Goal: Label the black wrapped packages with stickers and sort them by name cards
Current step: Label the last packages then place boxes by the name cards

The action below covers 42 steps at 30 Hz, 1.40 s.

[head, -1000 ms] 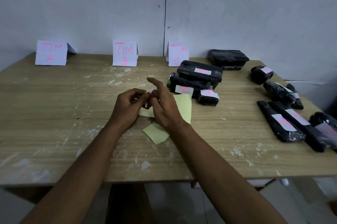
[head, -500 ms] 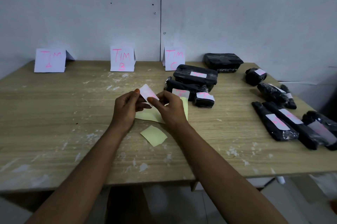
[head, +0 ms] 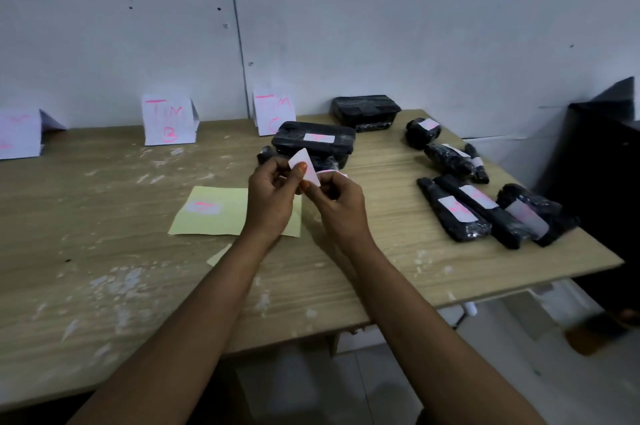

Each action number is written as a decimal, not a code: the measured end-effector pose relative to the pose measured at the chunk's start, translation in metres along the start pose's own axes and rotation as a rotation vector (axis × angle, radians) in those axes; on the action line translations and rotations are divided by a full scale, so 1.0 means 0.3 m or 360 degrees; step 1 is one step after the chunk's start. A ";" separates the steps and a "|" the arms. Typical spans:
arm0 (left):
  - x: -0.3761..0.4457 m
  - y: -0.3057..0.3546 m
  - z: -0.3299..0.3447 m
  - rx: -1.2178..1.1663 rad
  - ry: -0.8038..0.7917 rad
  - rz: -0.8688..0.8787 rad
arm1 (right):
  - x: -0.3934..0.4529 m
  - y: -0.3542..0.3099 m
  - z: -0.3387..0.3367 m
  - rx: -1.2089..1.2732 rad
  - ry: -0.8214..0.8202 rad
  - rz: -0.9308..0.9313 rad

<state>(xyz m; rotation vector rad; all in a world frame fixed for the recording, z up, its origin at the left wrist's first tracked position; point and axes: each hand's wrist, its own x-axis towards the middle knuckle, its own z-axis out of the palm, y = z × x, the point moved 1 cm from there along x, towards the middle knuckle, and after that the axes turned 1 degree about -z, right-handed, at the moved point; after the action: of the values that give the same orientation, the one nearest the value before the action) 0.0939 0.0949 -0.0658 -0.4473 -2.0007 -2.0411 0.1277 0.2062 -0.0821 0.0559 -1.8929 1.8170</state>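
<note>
My left hand [head: 270, 196] pinches a white sticker [head: 306, 168] above the table, and my right hand [head: 337, 206] pinches its lower edge from the right. Under my hands lies a yellow backing sheet [head: 211, 213] with one pink-marked sticker on it. Black wrapped packages [head: 313, 140] with white labels are stacked just beyond my hands. An unlabelled black package [head: 367, 109] lies behind them. More labelled packages [head: 457, 213] lie in a row at the right. Name cards stand along the wall: one [head: 19, 134] at the left, "Tim B" [head: 169, 120] and "Tim C" [head: 273, 115].
The wooden table [head: 104, 269] is flecked with white paint. A small yellow scrap [head: 220, 255] lies near my left forearm. A dark cabinet [head: 599, 165] stands beyond the table's right edge, with tiled floor below.
The sticker came off the yellow sheet and both hands lifted it up toward the stacked packages. The camera turned right, so the sheet now lies left of my hands.
</note>
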 end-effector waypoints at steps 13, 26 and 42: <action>0.102 -0.071 0.327 0.0083 0.0054 0.0093 | 0.096 0.047 -0.263 -0.0349 0.0258 0.0270; 0.195 -0.114 0.381 0.0298 0.0135 0.0621 | 0.402 0.225 -0.320 -0.1423 0.0102 0.0390; 0.198 -0.125 0.384 0.0343 0.0295 0.0614 | 0.727 0.364 -0.283 -0.2124 -0.0149 0.0339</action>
<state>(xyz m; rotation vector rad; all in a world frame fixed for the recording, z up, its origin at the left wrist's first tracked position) 0.0299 0.2133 -0.0763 -0.5291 -1.8293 -1.5593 -0.0742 0.3659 -0.1014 -0.5316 -2.8402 0.3381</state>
